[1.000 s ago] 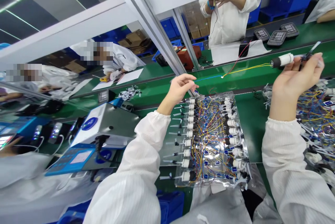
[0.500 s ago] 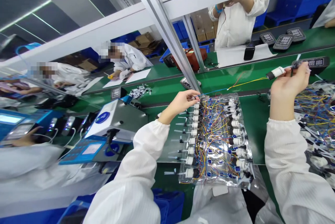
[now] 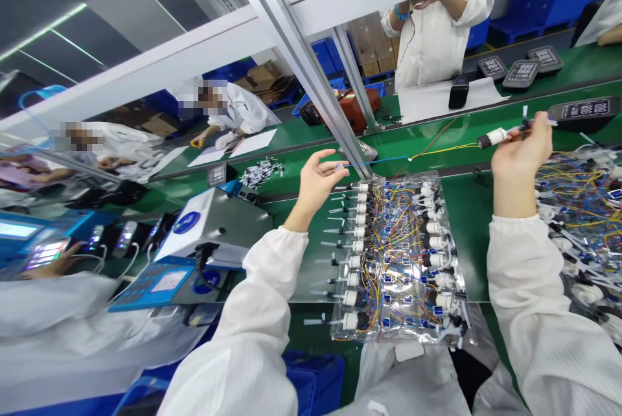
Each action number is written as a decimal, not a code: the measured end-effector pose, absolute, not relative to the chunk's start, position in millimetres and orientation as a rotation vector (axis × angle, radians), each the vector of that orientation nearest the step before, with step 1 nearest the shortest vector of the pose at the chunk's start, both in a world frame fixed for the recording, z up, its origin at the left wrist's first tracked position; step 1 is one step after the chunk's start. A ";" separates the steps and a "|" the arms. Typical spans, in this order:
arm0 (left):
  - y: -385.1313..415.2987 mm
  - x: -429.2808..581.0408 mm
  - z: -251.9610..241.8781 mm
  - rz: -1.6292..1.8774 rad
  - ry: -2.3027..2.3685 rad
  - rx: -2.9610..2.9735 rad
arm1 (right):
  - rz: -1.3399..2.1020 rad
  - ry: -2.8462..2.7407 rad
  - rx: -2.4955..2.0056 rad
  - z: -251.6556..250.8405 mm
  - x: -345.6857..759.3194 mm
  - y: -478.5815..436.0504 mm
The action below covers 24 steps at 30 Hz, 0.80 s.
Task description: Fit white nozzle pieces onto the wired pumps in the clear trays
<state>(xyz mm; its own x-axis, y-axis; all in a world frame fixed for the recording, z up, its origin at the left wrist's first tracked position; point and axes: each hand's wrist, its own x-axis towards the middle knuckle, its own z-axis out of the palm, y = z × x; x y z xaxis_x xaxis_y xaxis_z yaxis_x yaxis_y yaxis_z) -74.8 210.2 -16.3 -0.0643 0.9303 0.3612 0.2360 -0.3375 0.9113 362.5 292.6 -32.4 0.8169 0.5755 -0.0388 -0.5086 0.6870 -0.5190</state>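
Observation:
My left hand (image 3: pixel 321 179) pinches a small pale piece at the end of a thin blue wire (image 3: pixel 378 162), its other fingers raised. The wire runs right to a joint where red and yellow wires (image 3: pixel 449 151) meet it. Those lead toward a small motor-like white cylinder with a black end (image 3: pixel 494 138). My right hand (image 3: pixel 522 150) grips this unit by its dark fitting and pale tubing, partly hidden by the fingers. Below both hands lies a clear plastic sheet (image 3: pixel 335 333) bearing two rows of similar wired cylinders, with small blue parts between them.
More wired units (image 3: pixel 583 208) are piled at the right. Display devices (image 3: pixel 586 108) stand along the green bench. A metal post (image 3: pixel 311 66) rises just beyond my left hand. A white-and-blue machine (image 3: pixel 208 225) stands at left. Several co-workers in white are around the bench.
My left hand has moved left and opened its outer fingers. My right hand has shifted left and slightly down in view with the motor-like cylinder. The wires still stretch between the hands.

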 end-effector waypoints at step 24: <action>268.8 14.2 17.6 2.041 0.774 1.174 | 0.846 -0.800 -1.035 -183.0 297.6 258.4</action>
<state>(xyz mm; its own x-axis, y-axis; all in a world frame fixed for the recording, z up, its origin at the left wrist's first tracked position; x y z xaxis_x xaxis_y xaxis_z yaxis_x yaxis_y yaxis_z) 14.2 268.8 17.6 -0.3867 0.7714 0.5053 -0.2427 -0.6137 0.7513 297.6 258.4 -183.0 0.4481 0.8800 0.1573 -0.2063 0.2730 -0.9396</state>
